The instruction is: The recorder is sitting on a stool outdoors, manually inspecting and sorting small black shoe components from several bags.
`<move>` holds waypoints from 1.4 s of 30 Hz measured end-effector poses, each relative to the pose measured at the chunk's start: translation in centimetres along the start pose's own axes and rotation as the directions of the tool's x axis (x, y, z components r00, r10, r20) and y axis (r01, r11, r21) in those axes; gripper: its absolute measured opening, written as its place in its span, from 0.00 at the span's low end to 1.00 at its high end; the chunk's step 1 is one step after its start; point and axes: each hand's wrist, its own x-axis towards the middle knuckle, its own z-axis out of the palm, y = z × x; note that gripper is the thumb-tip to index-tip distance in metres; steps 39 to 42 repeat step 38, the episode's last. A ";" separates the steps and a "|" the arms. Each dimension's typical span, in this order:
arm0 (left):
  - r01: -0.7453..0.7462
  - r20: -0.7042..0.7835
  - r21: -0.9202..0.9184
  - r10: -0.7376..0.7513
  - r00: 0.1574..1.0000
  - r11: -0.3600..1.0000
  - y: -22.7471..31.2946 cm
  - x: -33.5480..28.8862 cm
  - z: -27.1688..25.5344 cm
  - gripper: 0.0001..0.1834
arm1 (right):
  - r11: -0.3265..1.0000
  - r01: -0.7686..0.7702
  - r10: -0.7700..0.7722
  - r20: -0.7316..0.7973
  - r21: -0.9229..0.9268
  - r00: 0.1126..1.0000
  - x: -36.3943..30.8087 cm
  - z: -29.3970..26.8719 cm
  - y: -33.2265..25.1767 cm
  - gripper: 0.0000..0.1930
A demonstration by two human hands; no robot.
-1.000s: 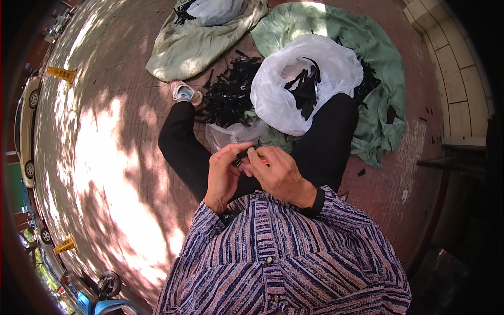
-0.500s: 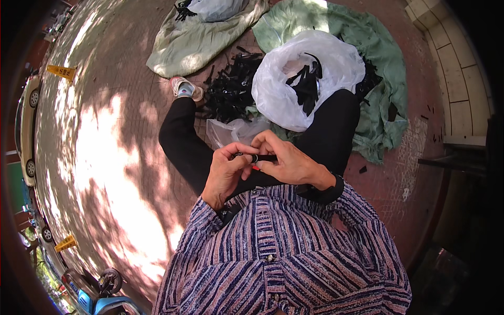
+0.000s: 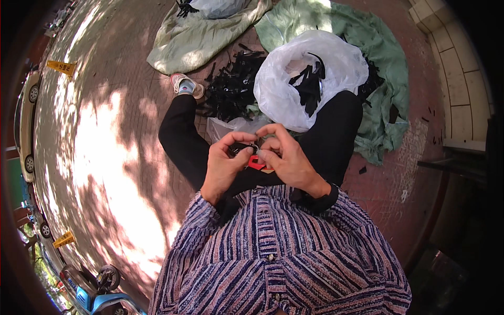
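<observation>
Over my lap, my left hand (image 3: 223,167) is closed in a pinch on a short black strap (image 3: 240,150), which has a small silvery bit at its end. My right hand (image 3: 293,164) meets it from the right, thumb and fingers pinched at that silvery end, with the index finger raised and bent. A small red piece (image 3: 255,163) shows just below the fingertips, by the right thumb. Whether it is held or rests on my lap I cannot tell. Some of the strap is hidden behind the left fingers.
Beyond my knees, an open white plastic bag (image 3: 273,68) holds black straps (image 3: 311,90). A heap of similar straps (image 3: 231,89) lies left of it. Green sacking (image 3: 386,63) spreads to the right, a pale sack (image 3: 194,50) farther left. A step (image 3: 457,164) juts out at right.
The strap has shifted leftward into the left hand's grip, and its end no longer sticks out under the right fingers. The right fingers have bent, and more of the red piece shows.
</observation>
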 end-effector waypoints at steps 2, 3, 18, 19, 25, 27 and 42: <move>0.260 0.187 -0.404 -0.198 0.962 0.877 0.5 -0.3 -0.9 0.10 | 0.962 -0.077 0.068 0.041 0.262 0.997 0.2 -0.6 0.3 0.15; 0.250 0.210 -0.417 -0.175 0.962 0.874 -0.3 -0.4 -1.2 0.12 | 0.971 -0.049 0.025 0.106 0.235 0.994 0.2 -0.6 0.3 0.17; 0.230 0.165 -0.357 -0.181 0.970 0.905 -0.8 -0.7 0.3 0.09 | 0.834 -0.312 0.262 0.171 0.456 0.950 1.1 -0.6 1.4 0.13; 0.232 0.164 -0.385 -0.181 0.970 0.893 -0.5 -0.7 0.5 0.09 | 0.832 -0.279 0.249 0.127 0.480 0.960 0.9 -0.7 1.5 0.13; 0.183 0.180 -0.342 -0.127 0.975 0.922 -1.1 -0.6 0.5 0.09 | 0.835 -0.285 0.266 0.108 0.470 0.958 0.7 -1.1 0.8 0.15; 0.153 0.189 -0.297 -0.100 0.977 0.943 -1.2 -0.7 0.4 0.09 | 0.835 -0.308 0.289 0.113 0.456 0.951 0.7 -1.2 0.7 0.16; 0.084 0.202 -0.276 -0.028 0.979 0.957 -1.8 -0.7 0.8 0.13 | 0.719 -0.495 0.308 0.415 0.488 0.856 0.5 -2.5 2.5 0.30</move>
